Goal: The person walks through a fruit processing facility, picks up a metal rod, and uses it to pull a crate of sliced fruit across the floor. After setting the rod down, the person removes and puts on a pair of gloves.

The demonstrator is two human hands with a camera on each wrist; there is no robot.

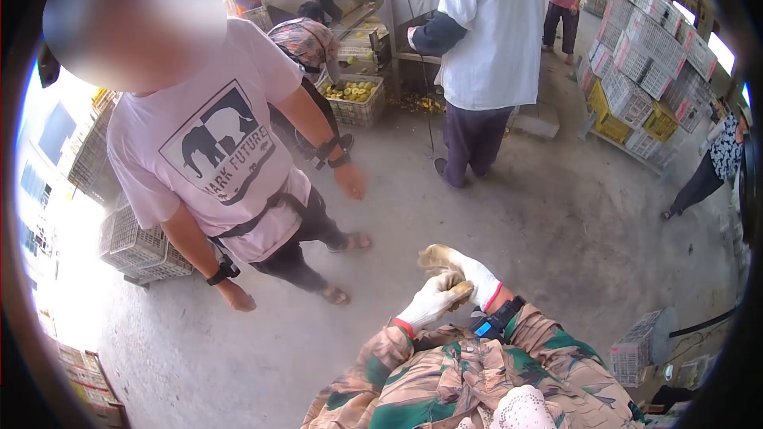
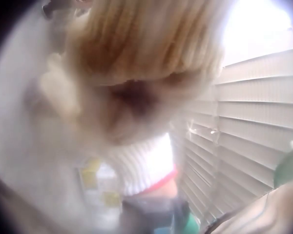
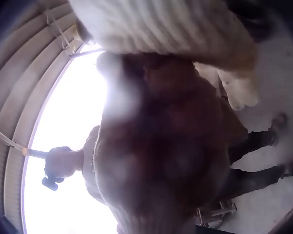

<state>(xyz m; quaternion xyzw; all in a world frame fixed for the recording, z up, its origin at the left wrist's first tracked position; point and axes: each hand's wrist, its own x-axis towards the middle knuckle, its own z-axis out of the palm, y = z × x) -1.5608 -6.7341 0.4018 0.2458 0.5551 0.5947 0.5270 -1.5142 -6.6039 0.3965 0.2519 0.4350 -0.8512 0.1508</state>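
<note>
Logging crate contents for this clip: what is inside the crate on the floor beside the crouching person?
The crate holds yellow-green fruit piled near its rim. Lower layers are covered, and the crouching person hides the crate's left end.

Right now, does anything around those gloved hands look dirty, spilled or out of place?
Yes: both gloves are stained brown. The left hand grips the right hand at its glove. Yellow scraps litter the floor by the machine.

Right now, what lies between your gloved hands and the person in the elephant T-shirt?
Only bare concrete floor separates the gloved hands from the person in the elephant T-shirt, as the head view shows.
</note>
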